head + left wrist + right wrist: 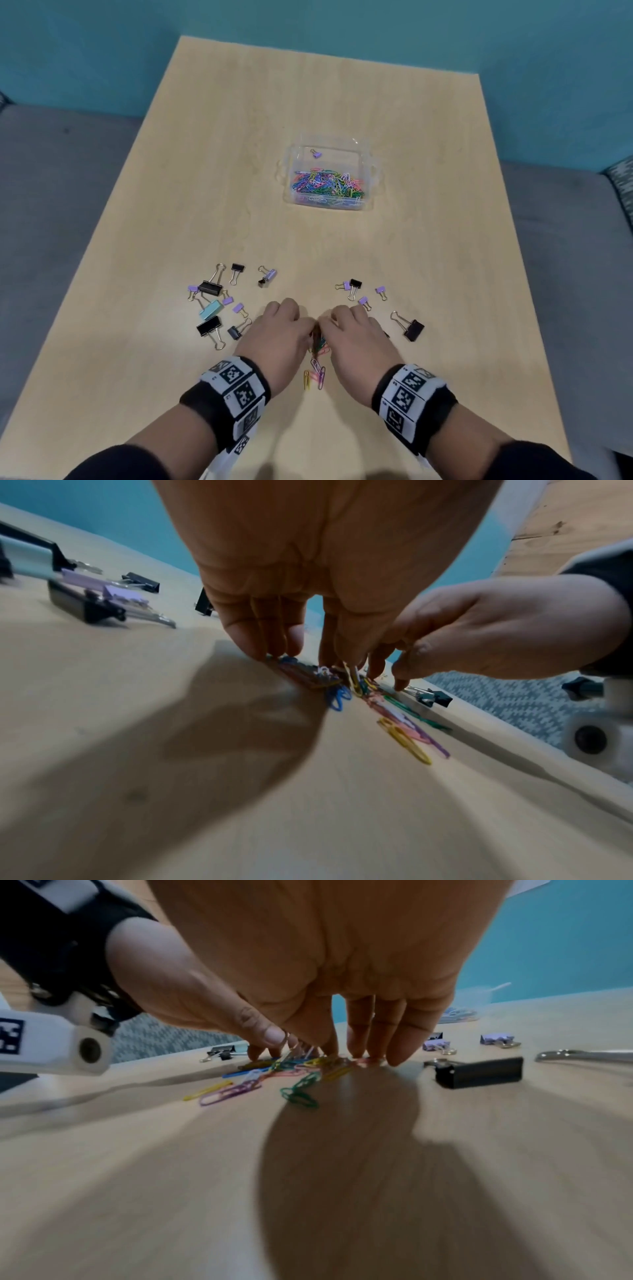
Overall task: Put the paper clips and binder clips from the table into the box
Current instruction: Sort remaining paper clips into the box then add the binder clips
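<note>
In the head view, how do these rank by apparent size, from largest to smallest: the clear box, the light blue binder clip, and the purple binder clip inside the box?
1. The clear box, clearly largest.
2. The light blue binder clip.
3. The purple binder clip inside the box, smallest; it lies farther from the camera, so its true size against the blue one is unsure.

Multicoloured paper clips [317,359], black and lilac binder clips [219,301].

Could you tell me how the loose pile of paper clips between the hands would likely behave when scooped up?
The paper clips look thin and light, lying flat, so probably hard to get under. Several overlap, so they may snag together. A few near strays would likely be left behind.
</note>
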`<action>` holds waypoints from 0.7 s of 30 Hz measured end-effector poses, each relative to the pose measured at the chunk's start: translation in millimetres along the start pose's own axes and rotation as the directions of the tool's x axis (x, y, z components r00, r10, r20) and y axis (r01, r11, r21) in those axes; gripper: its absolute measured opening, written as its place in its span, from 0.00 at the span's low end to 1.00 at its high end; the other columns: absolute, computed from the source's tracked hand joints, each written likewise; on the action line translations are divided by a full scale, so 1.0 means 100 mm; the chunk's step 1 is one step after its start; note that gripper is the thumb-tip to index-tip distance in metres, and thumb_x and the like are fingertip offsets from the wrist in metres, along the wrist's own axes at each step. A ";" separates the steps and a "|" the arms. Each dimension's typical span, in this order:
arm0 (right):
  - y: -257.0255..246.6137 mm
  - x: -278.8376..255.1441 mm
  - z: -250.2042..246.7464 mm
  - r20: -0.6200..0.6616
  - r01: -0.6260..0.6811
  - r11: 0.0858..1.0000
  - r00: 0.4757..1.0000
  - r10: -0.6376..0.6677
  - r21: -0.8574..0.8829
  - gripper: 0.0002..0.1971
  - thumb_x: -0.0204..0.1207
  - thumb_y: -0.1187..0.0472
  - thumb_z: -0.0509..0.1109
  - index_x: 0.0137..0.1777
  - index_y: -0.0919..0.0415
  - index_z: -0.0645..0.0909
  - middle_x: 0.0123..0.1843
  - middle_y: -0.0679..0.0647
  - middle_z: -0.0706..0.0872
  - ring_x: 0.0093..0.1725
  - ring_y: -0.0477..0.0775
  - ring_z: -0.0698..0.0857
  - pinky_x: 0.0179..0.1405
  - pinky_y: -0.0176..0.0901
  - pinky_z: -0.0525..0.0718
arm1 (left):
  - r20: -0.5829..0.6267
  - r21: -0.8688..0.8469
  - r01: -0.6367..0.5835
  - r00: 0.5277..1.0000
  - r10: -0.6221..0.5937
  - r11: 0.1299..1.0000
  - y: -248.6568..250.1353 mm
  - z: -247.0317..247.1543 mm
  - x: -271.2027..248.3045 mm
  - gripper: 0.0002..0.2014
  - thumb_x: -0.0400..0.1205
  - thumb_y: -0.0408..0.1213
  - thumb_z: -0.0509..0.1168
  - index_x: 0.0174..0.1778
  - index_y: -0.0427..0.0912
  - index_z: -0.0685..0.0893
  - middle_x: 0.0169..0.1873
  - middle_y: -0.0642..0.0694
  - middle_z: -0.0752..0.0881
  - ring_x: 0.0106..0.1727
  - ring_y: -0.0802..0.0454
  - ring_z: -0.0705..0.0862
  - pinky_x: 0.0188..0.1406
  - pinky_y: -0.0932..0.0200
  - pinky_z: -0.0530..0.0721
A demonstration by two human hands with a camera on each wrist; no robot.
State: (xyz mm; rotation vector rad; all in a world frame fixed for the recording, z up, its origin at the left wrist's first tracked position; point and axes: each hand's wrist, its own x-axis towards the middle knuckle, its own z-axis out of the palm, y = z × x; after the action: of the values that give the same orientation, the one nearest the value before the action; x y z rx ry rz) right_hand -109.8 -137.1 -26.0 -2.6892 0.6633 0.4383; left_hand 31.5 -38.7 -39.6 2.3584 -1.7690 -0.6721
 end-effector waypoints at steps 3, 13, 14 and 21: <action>0.06 -0.17 0.04 -0.039 0.036 0.998 0.999 -0.033 0.060 0.23 0.66 0.67 0.58 0.62 0.55 0.75 0.55 0.53 0.77 0.51 0.58 0.74 0.48 0.49 0.80 | -0.027 -0.075 -0.009 1.000 0.007 0.997 -0.06 0.01 -0.14 0.09 0.78 0.45 0.65 0.51 0.48 0.83 0.47 0.49 0.75 0.47 0.47 0.72 0.44 0.50 0.80; -0.02 -0.15 0.19 0.014 -0.108 0.976 0.994 0.107 0.192 0.29 0.73 0.54 0.71 0.71 0.51 0.64 0.62 0.52 0.66 0.57 0.56 0.70 0.58 0.45 0.76 | -0.007 -0.062 0.108 0.994 -0.108 0.992 0.06 0.19 -0.27 0.37 0.62 0.55 0.77 0.66 0.49 0.74 0.54 0.49 0.74 0.49 0.48 0.71 0.49 0.55 0.78; -0.05 -0.11 0.22 -0.003 -0.099 0.978 0.995 0.101 0.186 0.25 0.74 0.56 0.70 0.68 0.52 0.66 0.61 0.52 0.67 0.55 0.57 0.71 0.55 0.46 0.77 | -0.016 -0.079 0.112 0.993 -0.113 0.991 0.08 0.21 -0.23 0.32 0.65 0.53 0.76 0.63 0.49 0.75 0.54 0.49 0.74 0.48 0.49 0.70 0.49 0.56 0.78; -0.08 0.04 0.19 -0.035 -0.072 0.985 0.996 0.078 0.157 0.15 0.70 0.74 0.63 0.50 0.55 0.70 0.53 0.54 0.70 0.45 0.56 0.71 0.38 0.44 0.68 | -0.077 -0.133 0.126 0.988 -0.137 0.983 0.04 0.22 -0.02 0.05 0.75 0.36 0.67 0.45 0.48 0.79 0.44 0.50 0.72 0.39 0.51 0.68 0.35 0.57 0.71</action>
State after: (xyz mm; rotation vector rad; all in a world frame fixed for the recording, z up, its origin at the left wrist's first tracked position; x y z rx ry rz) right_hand -106.5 -124.1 -42.7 -2.5380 0.7792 0.3364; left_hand 18.6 -33.7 -57.5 2.3952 -1.4992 -0.6685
